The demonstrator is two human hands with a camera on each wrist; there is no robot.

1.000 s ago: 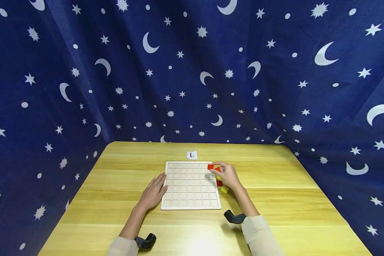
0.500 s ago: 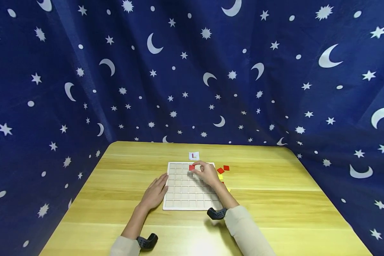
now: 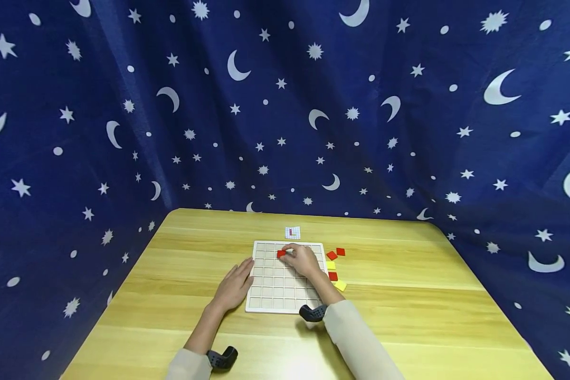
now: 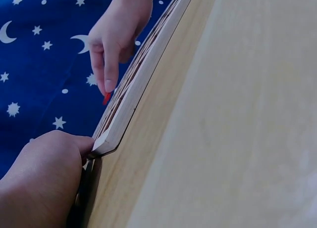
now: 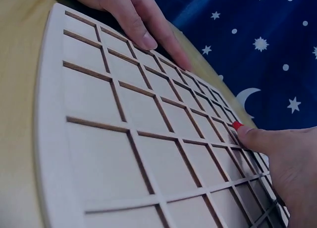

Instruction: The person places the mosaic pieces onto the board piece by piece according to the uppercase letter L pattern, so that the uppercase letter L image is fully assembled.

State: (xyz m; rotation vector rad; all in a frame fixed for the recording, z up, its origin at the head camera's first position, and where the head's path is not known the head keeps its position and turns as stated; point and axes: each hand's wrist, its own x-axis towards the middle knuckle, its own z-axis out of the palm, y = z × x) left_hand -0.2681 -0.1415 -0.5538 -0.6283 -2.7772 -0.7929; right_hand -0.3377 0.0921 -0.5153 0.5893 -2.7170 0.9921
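Note:
A pale wooden grid board (image 3: pixel 267 303) lies flat on the table, its recessed squares bare where they show. Over the board's far part my right hand (image 3: pixel 304 260) pinches a small red square tile (image 3: pixel 281 254) between thumb and fingers. In the right wrist view the tile (image 5: pixel 237 124) peeks out past the thumb, close to the grid; whether it touches is unclear. My left hand (image 3: pixel 234 285) rests along the board's left edge, fingers extended. The left wrist view shows that hand (image 4: pixel 49 163) touching the board's rim (image 4: pixel 126 107).
Right of the board lie several loose tiles, among them a red tile (image 3: pixel 340 252) and a yellow tile (image 3: pixel 341 285). Behind the board is a small printed grid card (image 3: pixel 292 233) with coloured squares. A blue starry curtain (image 3: pixel 285 105) surrounds the wooden table (image 3: pixel 408 327).
My right hand has carried the red tile leftward from the board's right edge to over its far left-middle squares, lowering and tilting it lately. The left hand stays at the board's edge.

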